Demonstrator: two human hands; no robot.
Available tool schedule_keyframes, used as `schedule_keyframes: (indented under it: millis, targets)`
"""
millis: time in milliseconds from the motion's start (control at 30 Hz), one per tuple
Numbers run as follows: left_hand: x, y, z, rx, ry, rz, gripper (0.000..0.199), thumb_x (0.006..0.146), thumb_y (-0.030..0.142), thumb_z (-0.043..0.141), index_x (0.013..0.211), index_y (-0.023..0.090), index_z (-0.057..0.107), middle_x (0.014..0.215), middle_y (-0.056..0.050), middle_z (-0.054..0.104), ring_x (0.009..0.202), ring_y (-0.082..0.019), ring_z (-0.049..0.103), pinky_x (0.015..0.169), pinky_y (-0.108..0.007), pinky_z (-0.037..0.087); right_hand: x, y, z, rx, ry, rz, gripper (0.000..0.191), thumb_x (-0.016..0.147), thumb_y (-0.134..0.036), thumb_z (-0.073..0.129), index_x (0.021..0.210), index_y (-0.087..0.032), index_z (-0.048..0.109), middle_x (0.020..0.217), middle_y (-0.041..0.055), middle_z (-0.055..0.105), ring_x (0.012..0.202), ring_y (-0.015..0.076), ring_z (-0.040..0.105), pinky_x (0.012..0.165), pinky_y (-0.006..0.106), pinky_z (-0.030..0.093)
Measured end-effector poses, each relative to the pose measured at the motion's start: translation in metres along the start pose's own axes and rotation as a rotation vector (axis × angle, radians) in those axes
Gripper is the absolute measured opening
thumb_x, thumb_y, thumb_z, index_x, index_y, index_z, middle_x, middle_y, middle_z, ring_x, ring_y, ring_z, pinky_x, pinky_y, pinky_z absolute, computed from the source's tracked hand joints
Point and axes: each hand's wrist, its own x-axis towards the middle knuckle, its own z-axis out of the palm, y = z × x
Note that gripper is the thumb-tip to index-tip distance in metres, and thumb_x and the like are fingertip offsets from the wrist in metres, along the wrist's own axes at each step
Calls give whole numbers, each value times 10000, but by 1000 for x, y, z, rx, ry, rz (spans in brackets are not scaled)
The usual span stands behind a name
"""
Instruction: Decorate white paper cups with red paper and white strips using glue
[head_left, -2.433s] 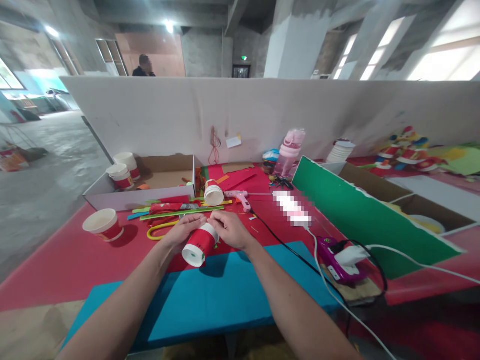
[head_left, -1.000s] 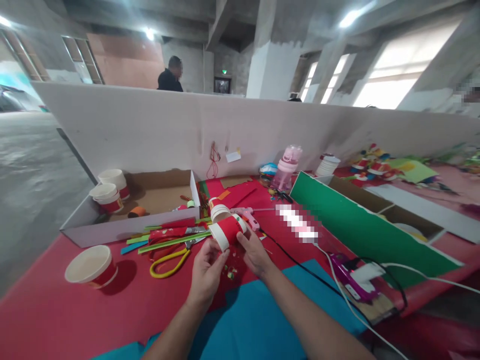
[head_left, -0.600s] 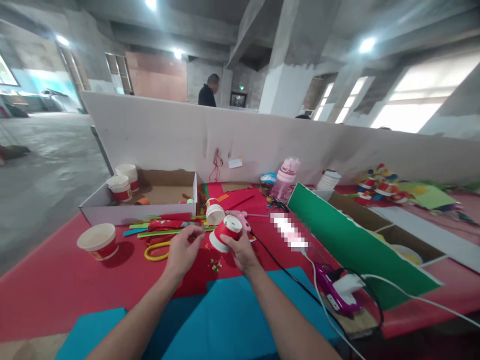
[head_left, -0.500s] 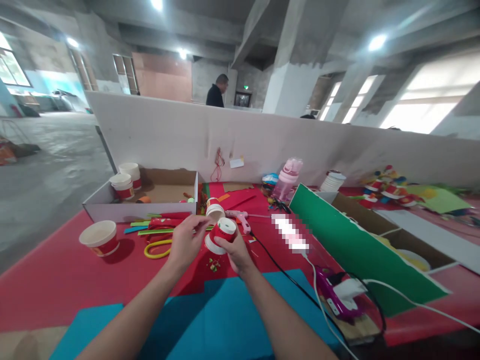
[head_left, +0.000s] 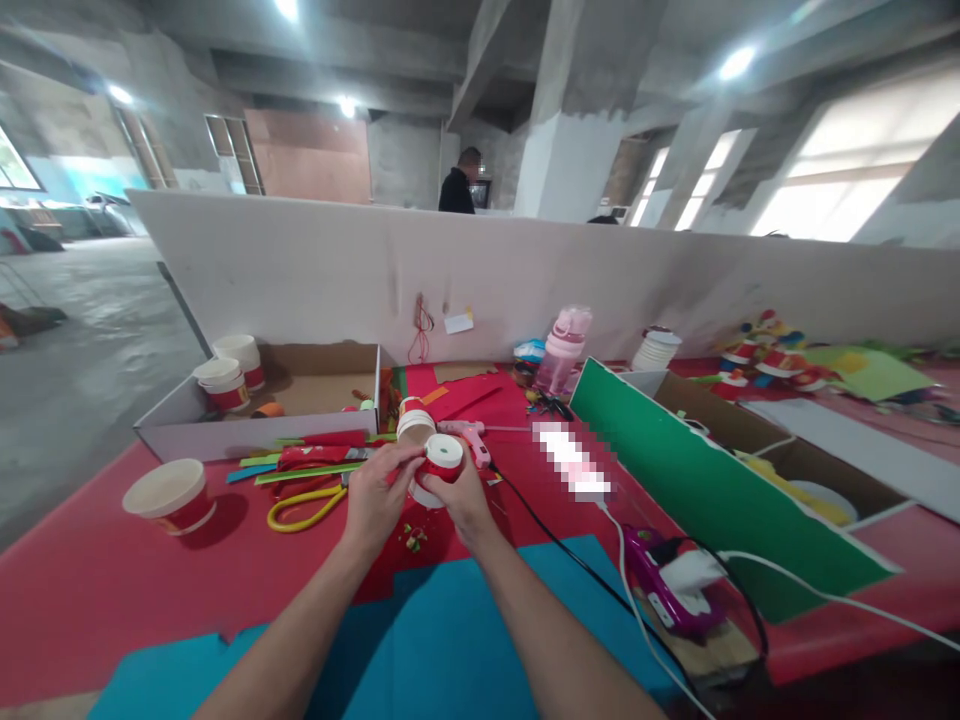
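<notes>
An upside-down red and white paper cup [head_left: 444, 452] is held over the table, its white base facing up with a small dark green spot on it. My right hand [head_left: 466, 498] grips the cup from the right, thumb across its near side. At the cup's left edge, my left hand [head_left: 379, 492] is closed in a pinch, fingertips touching the base rim; anything between them is too small to make out. Just behind stand more stacked paper cups [head_left: 415, 425]. A pink glue gun [head_left: 472, 437] lies right behind my right hand.
Yellow-handled scissors [head_left: 304, 508] and coloured strips lie left, near a loose paper cup [head_left: 171, 497] and a cardboard box [head_left: 255, 436]. Blue sheets [head_left: 450, 620] cover the front. To the right are a purple power strip [head_left: 671, 590], cables, a green-sided box [head_left: 720, 490] and a pink bottle [head_left: 564, 350].
My left hand has come in from beside the cup to touch its base edge. My right hand still holds the cup. The view has shifted slightly; a person behind the partition has moved right.
</notes>
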Motion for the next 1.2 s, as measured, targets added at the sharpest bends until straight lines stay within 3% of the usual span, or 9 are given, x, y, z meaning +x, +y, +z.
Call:
schedule_keyframes:
  millis: [233, 467, 533, 633, 800, 1000, 1200]
  targets:
    - [-3, -3, -2, -30, 39, -24, 178, 648, 134, 753, 763, 268, 772, 843, -50, 720, 858, -239, 617, 878, -328, 446, 0, -2, 1, -234, -4, -147, 499, 589, -182, 679, 1052, -184, 496, 1050, 72, 620, 965, 213, 594, 924, 358, 467]
    - [-5, -7, -2, 113, 57, 76, 167, 668, 109, 715, 742, 254, 753, 790, -35, 698, 780, -192, 600, 795, -264, 447, -8, 0, 4, -349, 18, -178, 482, 588, -131, 632, 1050, -207, 514, 1021, 55, 627, 955, 221, 588, 884, 344, 473]
    - [-3, -9, -4, 143, 90, 59, 135, 682, 129, 710, 744, 242, 749, 769, -27, 695, 746, -178, 596, 758, -247, 450, -11, 1, 7, -294, -34, -153, 470, 589, -125, 631, 1037, -215, 518, 985, 36, 632, 918, 207, 594, 845, 320, 484]
    - [0, -11, -7, 62, 96, -72, 86, 713, 195, 701, 779, 214, 751, 765, -29, 712, 734, -178, 617, 718, -248, 469, -13, 0, 9, -115, -90, -70, 464, 579, -131, 658, 1016, -217, 525, 942, 8, 632, 864, 180, 594, 786, 281, 491]
    - [3, -11, -10, -179, -40, -251, 165, 736, 272, 704, 864, 186, 761, 850, -57, 734, 852, -204, 645, 798, -289, 493, -12, -6, 2, 68, -139, 108, 470, 568, -151, 681, 1017, -216, 556, 905, -10, 646, 795, 165, 588, 717, 260, 485]
    - [2, -11, -11, -104, -77, -134, 137, 744, 251, 697, 852, 200, 765, 897, -61, 730, 873, -207, 648, 819, -305, 490, -10, -10, -1, 72, -112, 132, 482, 537, -134, 688, 997, -211, 570, 897, -12, 653, 798, 168, 584, 700, 251, 471]
    - [-1, -11, -11, 168, -36, 26, 96, 786, 224, 646, 820, 188, 729, 804, -39, 711, 759, -170, 638, 724, -271, 485, -8, -9, 0, 18, -120, 127, 478, 532, -123, 669, 993, -199, 568, 890, -16, 655, 820, 169, 583, 728, 258, 465]
